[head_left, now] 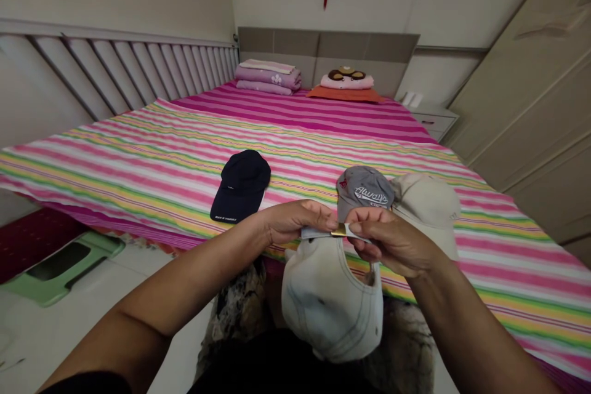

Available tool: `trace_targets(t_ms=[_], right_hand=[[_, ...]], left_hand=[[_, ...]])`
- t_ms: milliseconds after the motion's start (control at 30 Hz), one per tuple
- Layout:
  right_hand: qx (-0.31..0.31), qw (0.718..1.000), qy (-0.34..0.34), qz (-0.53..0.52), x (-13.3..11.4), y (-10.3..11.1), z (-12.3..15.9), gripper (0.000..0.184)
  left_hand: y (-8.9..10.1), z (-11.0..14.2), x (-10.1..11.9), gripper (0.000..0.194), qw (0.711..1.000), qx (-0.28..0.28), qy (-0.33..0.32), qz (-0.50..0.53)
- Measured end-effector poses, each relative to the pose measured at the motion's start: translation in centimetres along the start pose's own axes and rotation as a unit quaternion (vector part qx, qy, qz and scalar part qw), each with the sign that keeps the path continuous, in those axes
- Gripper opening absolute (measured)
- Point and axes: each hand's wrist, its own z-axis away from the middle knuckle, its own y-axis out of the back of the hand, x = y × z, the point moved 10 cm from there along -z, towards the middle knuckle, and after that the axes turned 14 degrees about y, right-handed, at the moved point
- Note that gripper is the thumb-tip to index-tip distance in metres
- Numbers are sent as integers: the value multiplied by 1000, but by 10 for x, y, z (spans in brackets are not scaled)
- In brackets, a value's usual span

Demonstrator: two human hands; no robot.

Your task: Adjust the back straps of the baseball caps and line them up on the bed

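A pale, light-coloured baseball cap point(323, 305) hangs upside down above my lap, its back opening facing up and to the right. My left hand point(307, 220) pinches one end of its strap. On the other side of the gold metal buckle point(339, 230), my right hand point(385, 237) grips the strap too. Beyond my hands a grey cap point(364, 188) with white lettering lies on the bed, touching a cream cap point(427, 203) at its right. A dark navy cap point(244, 178) lies apart to the left, brim toward me.
The bed has a striped sheet point(138, 160). Folded purple bedding point(272, 80) and an orange pillow point(344, 93) sit by the headboard point(318, 52). A green stool point(64, 265) stands on the floor at left. A white nightstand point(434, 120) and wardrobe point(526, 86) are at right.
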Motion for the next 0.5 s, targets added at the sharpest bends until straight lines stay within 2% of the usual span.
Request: trace_targets(t_ms=[267, 367, 500], right_hand=[[-7, 1000, -1, 5, 2, 2, 2, 18], [-31, 999, 12, 7, 2, 6, 0, 18], [-92, 995, 28, 25, 9, 11, -1, 36]], left_hand=[[6, 2, -5, 23, 999, 29, -29, 6], [6, 2, -1, 23, 998, 29, -45, 24], [13, 11, 17, 22, 992, 27, -105, 67]])
